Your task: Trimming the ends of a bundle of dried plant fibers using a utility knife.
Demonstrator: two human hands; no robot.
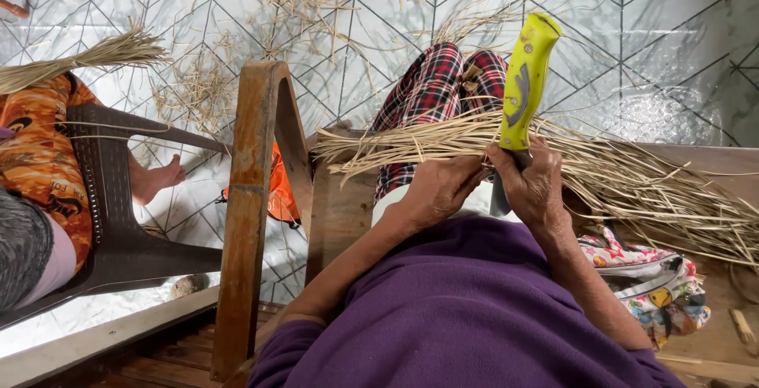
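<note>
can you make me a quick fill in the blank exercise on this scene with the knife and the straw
1. The right hand grips a knife whose handle is bright ____ with grey inlays.
2. The left hand clutches a bundle of dry ____ strips lying across the lap.
3. The person's sleeves are ____ in colour.
4. The trousers over the knees have a red, black and white ____ pattern.

Missing words: yellow-green; straw; purple; plaid

Purple fleece top, long sleeves (pushed up); red plaid trousers (443, 79).
</note>
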